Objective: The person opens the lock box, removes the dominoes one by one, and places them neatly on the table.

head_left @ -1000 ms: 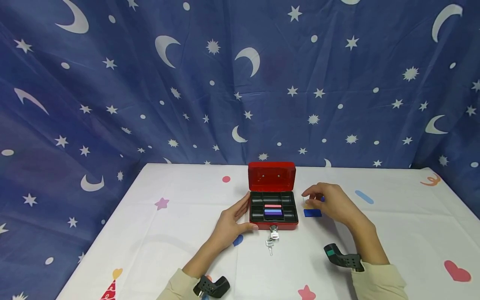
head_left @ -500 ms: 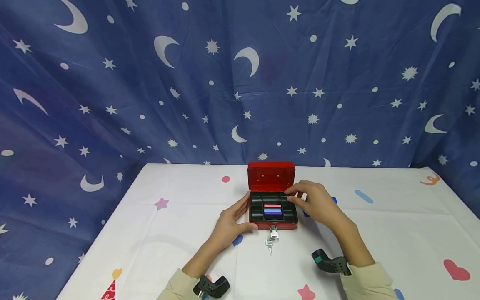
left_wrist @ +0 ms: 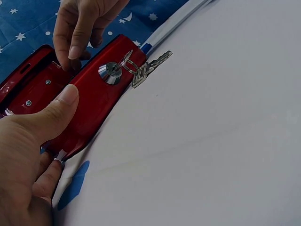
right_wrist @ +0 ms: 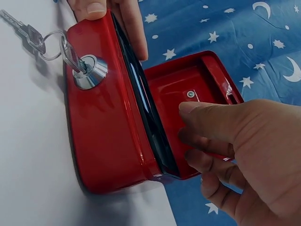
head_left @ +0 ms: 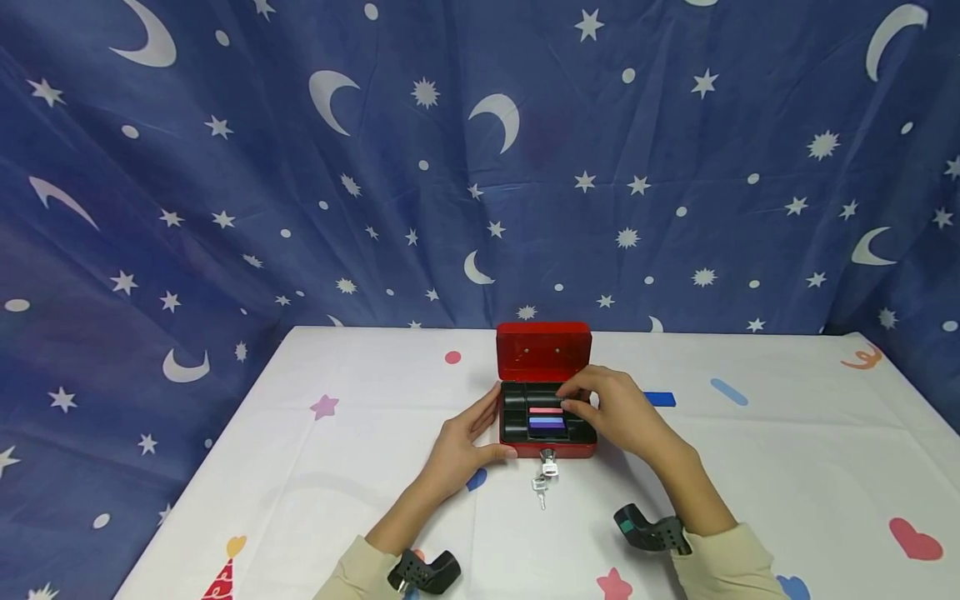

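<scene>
A red cash box [head_left: 546,451] stands on the white table with its lid [head_left: 543,352] raised. Its black tray [head_left: 514,401] has compartments; a pink strip [head_left: 545,411] and a blue and purple piece [head_left: 546,423] lie in the middle. My left hand [head_left: 459,454] grips the box's left side, thumb at the front corner. My right hand [head_left: 618,408] is over the tray's right part, thumb and fingers curled close together; I cannot tell whether something small is pinched there. A key [right_wrist: 71,55] sits in the front lock [right_wrist: 90,72], with another key [right_wrist: 24,30] hanging on its ring.
A blue flat piece [head_left: 661,399] lies on the table to the right of the box, partly behind my right hand. The white tablecloth [head_left: 360,475] carries printed shapes. A blue star-patterned curtain [head_left: 420,208] rises behind the table.
My right hand has moved left from the blue pieces beside the box to over the tray, uncovering one blue piece. My left hand and the box have stayed in place.
</scene>
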Tool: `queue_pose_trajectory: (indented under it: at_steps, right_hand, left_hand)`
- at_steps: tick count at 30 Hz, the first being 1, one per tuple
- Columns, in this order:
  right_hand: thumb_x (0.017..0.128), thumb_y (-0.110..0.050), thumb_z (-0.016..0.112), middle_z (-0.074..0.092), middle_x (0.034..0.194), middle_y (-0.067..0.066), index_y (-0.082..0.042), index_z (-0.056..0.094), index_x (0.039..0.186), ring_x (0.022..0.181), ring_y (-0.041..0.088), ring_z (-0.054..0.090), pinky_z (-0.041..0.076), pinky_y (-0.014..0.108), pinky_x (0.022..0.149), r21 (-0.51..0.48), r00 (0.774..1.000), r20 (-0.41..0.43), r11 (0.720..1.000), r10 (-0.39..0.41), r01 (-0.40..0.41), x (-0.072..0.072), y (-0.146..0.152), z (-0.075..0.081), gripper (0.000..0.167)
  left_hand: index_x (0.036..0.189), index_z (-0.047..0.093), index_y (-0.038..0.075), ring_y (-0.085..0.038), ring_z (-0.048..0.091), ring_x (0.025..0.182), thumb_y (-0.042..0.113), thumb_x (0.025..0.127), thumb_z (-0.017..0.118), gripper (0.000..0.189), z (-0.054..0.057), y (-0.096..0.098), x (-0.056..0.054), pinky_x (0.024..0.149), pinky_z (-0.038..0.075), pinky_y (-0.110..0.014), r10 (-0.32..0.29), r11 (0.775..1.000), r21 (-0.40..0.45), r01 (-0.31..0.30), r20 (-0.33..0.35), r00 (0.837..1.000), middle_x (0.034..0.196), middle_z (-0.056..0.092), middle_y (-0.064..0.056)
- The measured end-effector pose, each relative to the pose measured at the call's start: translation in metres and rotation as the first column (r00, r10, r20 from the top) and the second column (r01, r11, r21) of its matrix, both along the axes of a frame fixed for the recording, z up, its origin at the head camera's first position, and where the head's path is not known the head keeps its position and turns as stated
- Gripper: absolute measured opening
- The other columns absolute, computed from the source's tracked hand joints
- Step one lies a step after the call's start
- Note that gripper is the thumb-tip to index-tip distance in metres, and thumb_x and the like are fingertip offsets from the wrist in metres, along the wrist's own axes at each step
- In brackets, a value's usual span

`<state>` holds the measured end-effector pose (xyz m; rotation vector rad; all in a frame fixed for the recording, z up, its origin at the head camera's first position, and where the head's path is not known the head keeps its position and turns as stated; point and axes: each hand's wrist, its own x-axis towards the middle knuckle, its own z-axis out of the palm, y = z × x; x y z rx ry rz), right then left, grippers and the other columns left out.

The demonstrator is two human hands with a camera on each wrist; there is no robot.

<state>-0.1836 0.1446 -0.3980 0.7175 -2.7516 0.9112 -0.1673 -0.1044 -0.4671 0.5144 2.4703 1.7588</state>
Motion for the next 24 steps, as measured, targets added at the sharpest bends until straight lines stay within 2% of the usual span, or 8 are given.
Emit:
queue_pose_trajectory:
  at_steps: [11,15,24]
  right_hand:
    - [0.082,-0.007,0.076,0.061,0.084,-0.006,-0.012,0.073,0.095,0.077,0.014,0.053,0.055,0.034,0.071,-0.007,1.0,0.021,1.0,-0.003,0.003,0.0006,-0.0012,-0.0014,0.015]
    - [0.082,-0.008,0.075,0.061,0.084,-0.006,-0.012,0.073,0.096,0.077,0.015,0.052,0.053,0.033,0.071,0.001,1.0,0.029,1.0,-0.007,0.007,0.001,-0.0034,-0.0027,0.015]
    - [0.081,-0.008,0.076,0.064,0.094,-0.001,-0.013,0.074,0.097,0.086,0.018,0.054,0.054,0.037,0.078,-0.004,0.999,0.0,0.999,-0.047,0.047,-0.0001,-0.007,-0.0083,0.016]
  left_hand:
    - [0.15,0.034,0.02,-0.01,0.04,0.131,0.021,0.071,0.084,0.093,0.0015,0.0005,0.0007,0.101,0.038,-0.023,-0.001,1.0,-0.003,0.001,0.004,1.0,0.148,0.038,0.005]
    - [0.15,0.034,0.021,-0.011,0.04,0.131,0.022,0.071,0.084,0.093,0.0012,0.0005,0.0015,0.101,0.038,-0.023,0.001,1.0,-0.005,-0.001,0.002,1.0,0.148,0.038,0.004]
    - [0.15,0.034,0.021,-0.011,0.041,0.131,0.023,0.071,0.084,0.093,0.0013,0.0001,0.0018,0.101,0.038,-0.024,0.002,1.0,-0.002,-0.002,-0.001,1.0,0.148,0.039,0.003]
